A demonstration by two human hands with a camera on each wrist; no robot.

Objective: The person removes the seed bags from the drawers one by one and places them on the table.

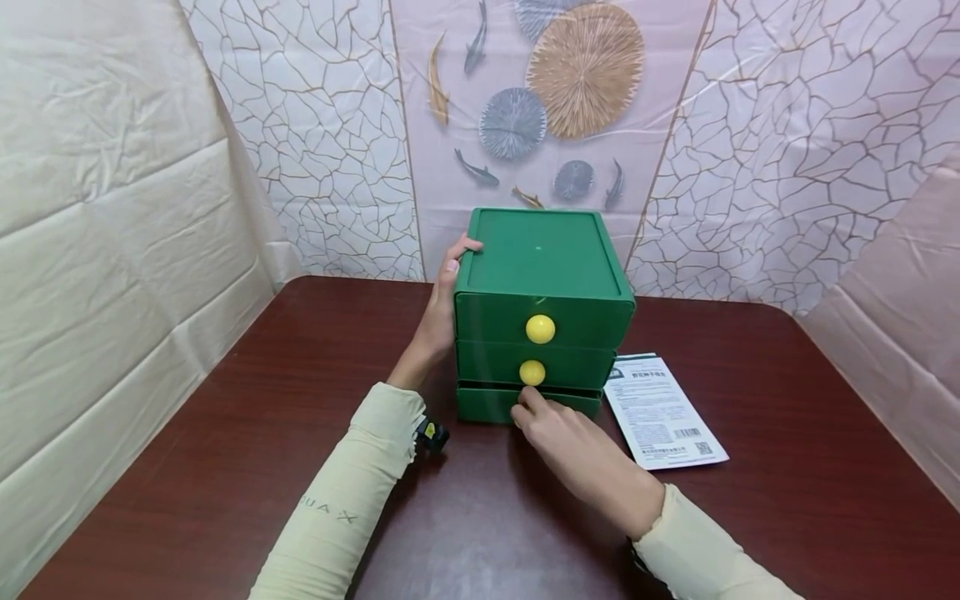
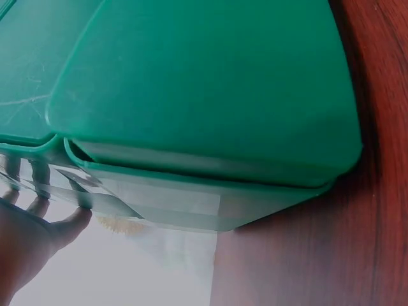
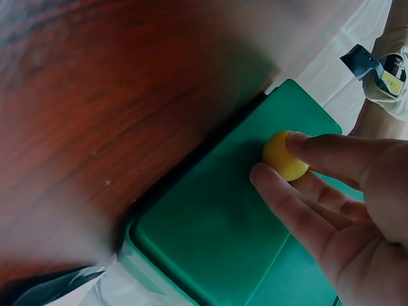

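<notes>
Head view: A green drawer box [image 1: 543, 267] stands upright on a brown table [image 1: 225, 417], before a patterned wall cloth [image 1: 337, 142]. The left hand [image 1: 437, 317] rests against its left side, fingertips reaching the top edge. The right hand [image 1: 573, 446] is at the bottom drawer [image 1: 486, 405], a dark gap showing above that drawer's front. An upper knob [image 1: 540, 329] and a middle knob [image 1: 532, 372], both yellow, mark the two drawers above. A printed white packet [image 1: 663, 412] lies just beside the box, to its right.

Left wrist view: Green drawer fronts fill the upper part; at lower left the left hand's fingers are spread apart, touching the box's glossy side.

Right wrist view: The right hand's thumb and fingers are clamped on the yellow bottom knob [image 3: 280, 160], which projects from the green front
</notes>
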